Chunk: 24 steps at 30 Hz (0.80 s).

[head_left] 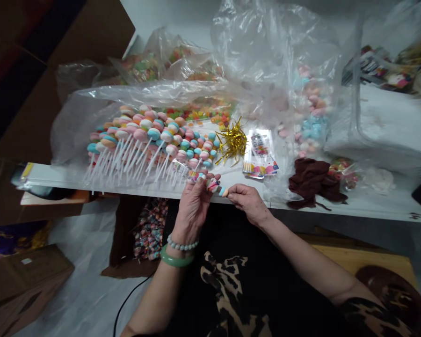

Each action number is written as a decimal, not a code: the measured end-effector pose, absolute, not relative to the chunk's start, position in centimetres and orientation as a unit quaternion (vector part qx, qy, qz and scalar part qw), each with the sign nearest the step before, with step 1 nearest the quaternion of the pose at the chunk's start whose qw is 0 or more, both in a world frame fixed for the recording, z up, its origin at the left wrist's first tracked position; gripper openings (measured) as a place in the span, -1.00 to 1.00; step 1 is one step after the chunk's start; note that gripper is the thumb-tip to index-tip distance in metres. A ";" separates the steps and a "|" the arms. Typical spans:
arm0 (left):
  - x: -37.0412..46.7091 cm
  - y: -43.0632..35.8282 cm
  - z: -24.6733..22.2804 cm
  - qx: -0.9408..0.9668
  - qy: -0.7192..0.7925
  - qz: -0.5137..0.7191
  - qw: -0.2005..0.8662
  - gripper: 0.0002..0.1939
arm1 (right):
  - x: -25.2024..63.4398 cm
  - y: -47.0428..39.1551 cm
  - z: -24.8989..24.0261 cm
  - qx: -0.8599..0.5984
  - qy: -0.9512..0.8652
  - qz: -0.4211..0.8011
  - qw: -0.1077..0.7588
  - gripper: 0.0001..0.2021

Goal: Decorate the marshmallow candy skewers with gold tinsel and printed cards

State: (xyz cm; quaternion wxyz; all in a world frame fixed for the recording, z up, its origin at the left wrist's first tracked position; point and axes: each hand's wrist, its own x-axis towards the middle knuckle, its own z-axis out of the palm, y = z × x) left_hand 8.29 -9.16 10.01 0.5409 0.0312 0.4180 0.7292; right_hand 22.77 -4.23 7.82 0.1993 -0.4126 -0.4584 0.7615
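On the table, skewered candies are piled at left; twist ties are laid right of them, beside cards; a cloth is placed farther right.

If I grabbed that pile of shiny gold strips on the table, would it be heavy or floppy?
The gold strips would probably feel light, since each looks very thin. They might come up in a clump, because they lie crisscrossed. They're perhaps a bit springy rather than floppy, as some ends jut out.
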 end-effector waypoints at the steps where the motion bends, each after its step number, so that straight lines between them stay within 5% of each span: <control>1: 8.1 -9.2 9.9 0.028 0.417 0.730 0.540 -0.73 | 22.8 -4.2 7.7 -0.413 -0.444 0.770 0.196 -0.84; 17: 6.8 -9.0 10.2 -0.061 0.485 0.735 0.470 -0.94 | 22.9 -4.0 8.1 -0.401 -0.568 0.681 0.230 -0.89; 24: 8.0 -9.0 10.1 -0.023 0.499 0.751 0.431 -0.79 | 23.1 -3.9 7.8 -0.394 -0.559 0.694 0.225 -0.89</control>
